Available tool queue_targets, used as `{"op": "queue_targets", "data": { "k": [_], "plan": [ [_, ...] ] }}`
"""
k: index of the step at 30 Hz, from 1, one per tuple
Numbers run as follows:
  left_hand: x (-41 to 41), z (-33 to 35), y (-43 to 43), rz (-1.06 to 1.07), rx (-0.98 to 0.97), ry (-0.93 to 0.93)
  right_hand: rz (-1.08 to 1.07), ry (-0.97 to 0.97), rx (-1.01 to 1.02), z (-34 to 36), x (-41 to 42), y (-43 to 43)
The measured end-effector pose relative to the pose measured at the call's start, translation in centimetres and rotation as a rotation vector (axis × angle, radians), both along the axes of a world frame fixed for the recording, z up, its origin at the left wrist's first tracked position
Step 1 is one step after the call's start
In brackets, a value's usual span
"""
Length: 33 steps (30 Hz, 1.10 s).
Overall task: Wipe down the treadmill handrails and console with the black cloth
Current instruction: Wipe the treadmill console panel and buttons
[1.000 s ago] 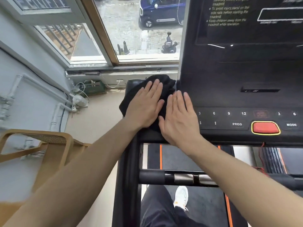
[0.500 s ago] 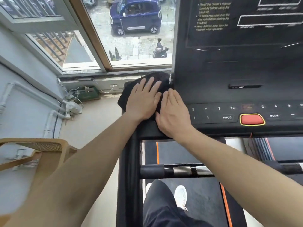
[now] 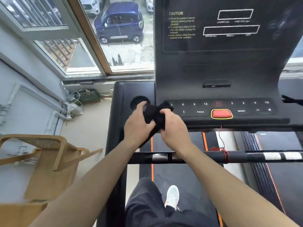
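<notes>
The black cloth is bunched up between both hands, lifted just above the console's lower left corner. My left hand grips its left side and my right hand grips its right side. The black console carries a button row and a red stop button. A round cup holder lies in the console's left wing, just beyond my left fingers. The front handrail bar crosses below my wrists, and the left side rail runs down beside my left arm.
A wooden chair stands left of the treadmill. A red safety cord hangs from the console and is tied to the handrail bar. Pipes, cables and a small fan lie on the floor under the window. My leg and white shoe are on the belt.
Both hands were pressed flat on the cloth at the console's left wing. They have pulled back and gathered the cloth into a bunch, uncovering the cup holder. The view has shifted right.
</notes>
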<state>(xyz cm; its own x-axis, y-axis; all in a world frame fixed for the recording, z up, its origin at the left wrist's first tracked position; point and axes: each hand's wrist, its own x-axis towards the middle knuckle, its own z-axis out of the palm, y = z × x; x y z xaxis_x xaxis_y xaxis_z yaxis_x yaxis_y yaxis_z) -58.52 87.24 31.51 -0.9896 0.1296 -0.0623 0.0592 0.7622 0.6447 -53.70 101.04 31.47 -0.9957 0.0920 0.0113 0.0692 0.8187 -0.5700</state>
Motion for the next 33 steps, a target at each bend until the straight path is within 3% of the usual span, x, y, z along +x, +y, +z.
{"op": "queue_targets", "data": {
  "k": [4, 7, 13, 15, 17, 19, 20, 22, 24, 26, 28, 33],
  "plan": [
    [-0.6, 1.6, 1.3, -0.001, -0.039, -0.088, -0.037, -0.211, -0.199, 2.9, -0.4, 3.7],
    [-1.8, 3.1, 1.6, -0.026, 0.185, -0.233, -0.012, -0.316, -0.54, 5.4, -0.8, 6.2],
    [-4.5, 6.4, 2.4, -0.109, 0.627, -0.539, -0.062, -0.093, -0.88, 6.9, -2.4, 11.6],
    [-5.0, 7.4, 3.4, -0.028, 0.665, -0.447, -0.021, -0.029, -0.909, 7.5, -3.1, 13.5],
    [-5.4, 7.5, 4.8, 0.132, 0.542, -0.217, -0.051, 0.077, -0.776, 7.4, -4.2, 14.9],
    [-5.2, 7.0, 6.3, 0.328, 0.262, 0.04, -0.151, 0.174, -0.3, 6.3, -5.0, 15.5],
    [-4.8, 6.4, 6.8, 0.352, 0.081, 0.172, -0.218, 0.204, -0.065, 5.6, -5.0, 15.3],
    [-3.8, 4.4, 8.0, 0.219, -0.173, 0.347, -0.189, 0.293, 0.206, 3.5, -4.8, 14.1],
    [-3.4, 1.5, 9.1, 0.009, -0.304, 0.348, 0.031, 0.289, 0.323, 1.3, -5.0, 12.5],
    [-3.9, -1.1, 9.7, -0.111, -0.418, 0.213, 0.191, 0.155, 0.391, -0.6, -6.4, 11.3],
    [-5.1, -2.7, 9.9, -0.17, -0.505, 0.13, 0.254, 0.034, 0.417, -1.8, -8.1, 10.9],
    [-8.1, -3.0, 10.7, -0.298, -0.643, 0.236, 0.289, 0.02, 0.432, -2.4, -10.0, 12.1]
  ]
}}
